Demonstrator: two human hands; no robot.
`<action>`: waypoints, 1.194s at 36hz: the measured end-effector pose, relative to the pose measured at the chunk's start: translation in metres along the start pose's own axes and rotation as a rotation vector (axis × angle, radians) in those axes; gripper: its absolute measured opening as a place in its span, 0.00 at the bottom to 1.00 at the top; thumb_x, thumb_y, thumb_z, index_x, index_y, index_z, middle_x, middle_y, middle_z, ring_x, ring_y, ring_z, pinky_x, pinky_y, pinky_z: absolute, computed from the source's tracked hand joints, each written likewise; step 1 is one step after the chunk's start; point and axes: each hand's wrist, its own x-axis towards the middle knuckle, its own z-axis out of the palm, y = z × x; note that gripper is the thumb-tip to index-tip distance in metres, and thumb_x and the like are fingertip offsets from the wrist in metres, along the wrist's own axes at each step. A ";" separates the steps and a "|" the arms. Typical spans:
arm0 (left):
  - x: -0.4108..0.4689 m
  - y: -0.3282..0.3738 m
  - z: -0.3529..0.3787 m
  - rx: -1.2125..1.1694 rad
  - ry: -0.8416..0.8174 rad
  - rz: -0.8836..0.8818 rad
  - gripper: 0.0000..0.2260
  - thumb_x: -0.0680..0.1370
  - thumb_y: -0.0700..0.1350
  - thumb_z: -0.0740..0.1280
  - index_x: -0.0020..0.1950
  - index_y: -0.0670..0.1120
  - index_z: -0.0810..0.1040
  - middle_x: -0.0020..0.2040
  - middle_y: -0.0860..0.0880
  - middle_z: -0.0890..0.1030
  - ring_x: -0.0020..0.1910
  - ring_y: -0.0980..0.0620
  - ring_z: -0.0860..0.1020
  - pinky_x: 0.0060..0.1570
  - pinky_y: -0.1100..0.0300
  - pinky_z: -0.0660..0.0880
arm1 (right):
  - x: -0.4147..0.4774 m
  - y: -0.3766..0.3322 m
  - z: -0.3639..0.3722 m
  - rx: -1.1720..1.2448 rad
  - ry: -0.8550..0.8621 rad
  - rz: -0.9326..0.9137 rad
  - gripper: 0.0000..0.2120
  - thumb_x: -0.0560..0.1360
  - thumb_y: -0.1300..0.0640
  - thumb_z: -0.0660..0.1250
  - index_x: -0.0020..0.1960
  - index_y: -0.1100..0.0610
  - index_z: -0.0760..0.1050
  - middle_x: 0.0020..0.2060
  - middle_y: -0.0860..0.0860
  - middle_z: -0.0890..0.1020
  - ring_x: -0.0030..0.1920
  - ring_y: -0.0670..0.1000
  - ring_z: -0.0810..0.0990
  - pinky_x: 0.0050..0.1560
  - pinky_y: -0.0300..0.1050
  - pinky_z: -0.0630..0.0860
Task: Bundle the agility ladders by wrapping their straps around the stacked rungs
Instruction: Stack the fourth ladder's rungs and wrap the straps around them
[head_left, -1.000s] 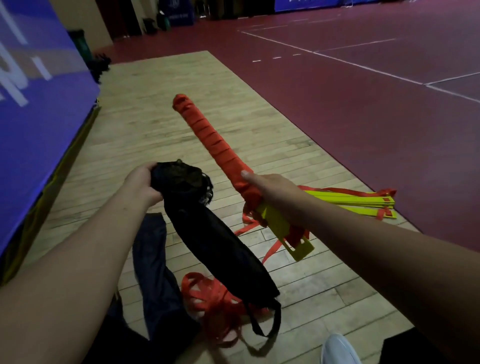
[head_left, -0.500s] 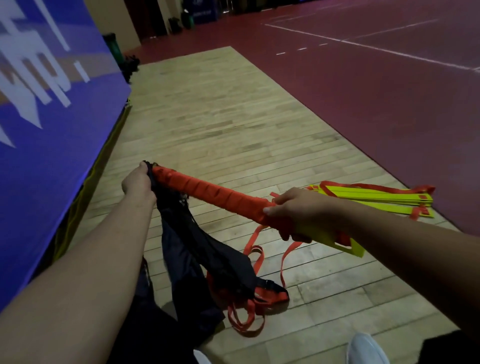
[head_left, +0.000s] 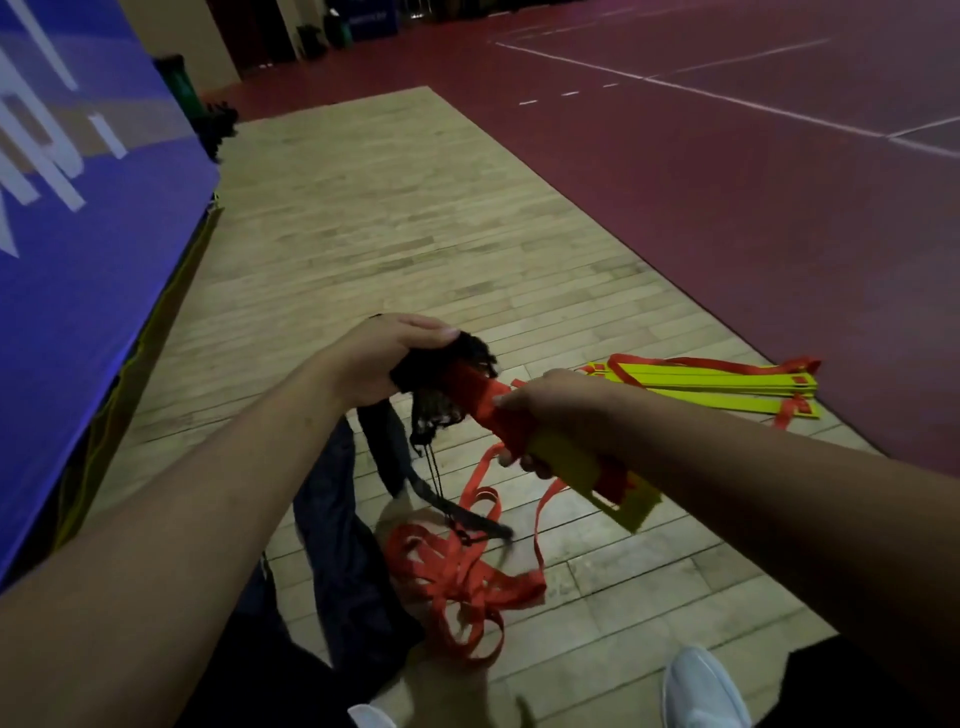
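Fingers (head_left: 431, 331) of left hand (head_left: 379, 358) clench black mesh bag (head_left: 434, 413) mouth over strap-wrapped ladder bundle (head_left: 478, 401); right hand (head_left: 556, 410) grips bundle's near end. Unwrapped ladder (head_left: 717, 385) lies just beyond right fingers.

Your red-wrapped bundle (head_left: 483, 402) of yellow rungs slants up-left, tip seemingly inside black mesh (head_left: 441, 415), while another yellow ladder (head_left: 727, 384) and loose red straps (head_left: 457, 577) lie on the floor (head_left: 363, 234).
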 end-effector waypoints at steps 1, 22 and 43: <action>-0.004 0.004 0.004 -0.021 -0.051 0.007 0.06 0.76 0.43 0.70 0.44 0.44 0.86 0.44 0.46 0.85 0.47 0.49 0.83 0.48 0.57 0.79 | 0.001 -0.002 0.004 0.065 -0.018 0.013 0.13 0.85 0.54 0.58 0.57 0.64 0.71 0.33 0.60 0.82 0.28 0.53 0.77 0.29 0.42 0.74; -0.004 0.029 0.006 0.010 0.537 0.363 0.09 0.81 0.40 0.66 0.42 0.44 0.81 0.38 0.48 0.81 0.37 0.54 0.81 0.36 0.59 0.79 | -0.017 -0.031 -0.038 0.152 0.281 -0.442 0.08 0.83 0.68 0.59 0.58 0.69 0.74 0.34 0.58 0.77 0.31 0.53 0.77 0.30 0.42 0.77; -0.038 0.047 0.018 -0.096 0.173 0.374 0.06 0.80 0.32 0.64 0.48 0.40 0.79 0.40 0.46 0.80 0.37 0.53 0.81 0.35 0.64 0.77 | -0.017 -0.021 0.018 -0.482 0.119 -0.588 0.29 0.68 0.41 0.79 0.63 0.50 0.71 0.48 0.47 0.80 0.49 0.45 0.80 0.48 0.41 0.76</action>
